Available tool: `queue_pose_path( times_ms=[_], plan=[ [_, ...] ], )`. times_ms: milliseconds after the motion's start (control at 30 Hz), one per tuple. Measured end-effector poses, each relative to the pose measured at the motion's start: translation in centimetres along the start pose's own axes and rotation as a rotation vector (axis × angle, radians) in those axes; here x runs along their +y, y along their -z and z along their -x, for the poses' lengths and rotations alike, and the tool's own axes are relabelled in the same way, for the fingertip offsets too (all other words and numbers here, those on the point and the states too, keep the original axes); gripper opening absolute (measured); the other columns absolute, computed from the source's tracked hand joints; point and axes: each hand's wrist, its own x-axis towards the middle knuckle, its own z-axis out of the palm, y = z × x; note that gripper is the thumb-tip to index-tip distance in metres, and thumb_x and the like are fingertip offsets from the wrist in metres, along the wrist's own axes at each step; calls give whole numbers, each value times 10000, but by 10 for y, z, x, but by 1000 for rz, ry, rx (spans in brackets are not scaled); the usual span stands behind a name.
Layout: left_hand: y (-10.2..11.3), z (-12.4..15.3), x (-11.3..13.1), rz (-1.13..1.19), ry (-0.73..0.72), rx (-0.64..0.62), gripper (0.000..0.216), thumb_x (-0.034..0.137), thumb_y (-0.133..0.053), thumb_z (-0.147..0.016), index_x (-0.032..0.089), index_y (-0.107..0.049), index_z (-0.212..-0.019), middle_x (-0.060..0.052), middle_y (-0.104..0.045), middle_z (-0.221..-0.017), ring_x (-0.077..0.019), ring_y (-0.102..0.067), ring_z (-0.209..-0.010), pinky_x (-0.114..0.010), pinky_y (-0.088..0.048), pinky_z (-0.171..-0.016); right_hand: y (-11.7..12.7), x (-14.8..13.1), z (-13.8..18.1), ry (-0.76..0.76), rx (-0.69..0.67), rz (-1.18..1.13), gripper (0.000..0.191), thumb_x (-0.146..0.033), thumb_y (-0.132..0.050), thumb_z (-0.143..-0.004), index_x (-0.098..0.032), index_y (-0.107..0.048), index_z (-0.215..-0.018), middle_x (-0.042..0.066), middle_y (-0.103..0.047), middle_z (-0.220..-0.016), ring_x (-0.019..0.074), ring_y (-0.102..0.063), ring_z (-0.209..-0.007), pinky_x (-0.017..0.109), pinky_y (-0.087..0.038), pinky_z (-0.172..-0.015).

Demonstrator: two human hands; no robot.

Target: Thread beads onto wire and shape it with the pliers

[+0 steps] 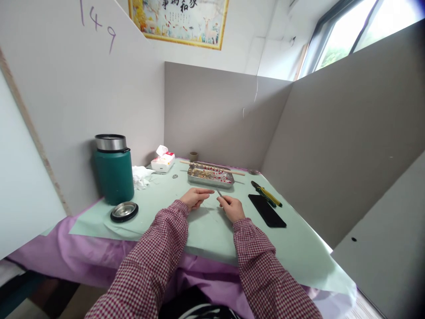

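Note:
Over the middle of the table, my left hand (196,198) reaches to the right with its index finger stretched out and the other fingers curled in. Anything pinched at its fingertips is too small to make out. Facing it, my right hand (233,208) grips a slim metal tool that looks like tweezers (219,193). The tool's tip points up and left, close to the left fingertip. Just beyond both hands lies a metal tray (209,181) with small red, gold and clear bead-like pieces. A wooden stick (237,173) with small pieces along it rests across the tray.
To the right are yellow-and-green-handled pliers (270,196) and a black phone-like slab (267,212). On the left stand a green flask (114,177), its lid (124,212), crumpled tissue (141,177) and a tissue pack (163,162). Grey partitions (219,110) enclose the table.

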Motion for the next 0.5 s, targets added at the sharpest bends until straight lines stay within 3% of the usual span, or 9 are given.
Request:
queue_pose_path(
  times_ms=[500],
  plan=[
    [-7,-6,-4,-316,-101,139,438,279,-499,-762,122,-546,-1168,93,-263,-343,-52,-222,-356,-196,-180,-403,0,-3,0,39,23,105,407,-472,-427,-756,-161,-634,-594,-5,-534,-490,124,-461,-503,217,-324,-508]
  ],
)
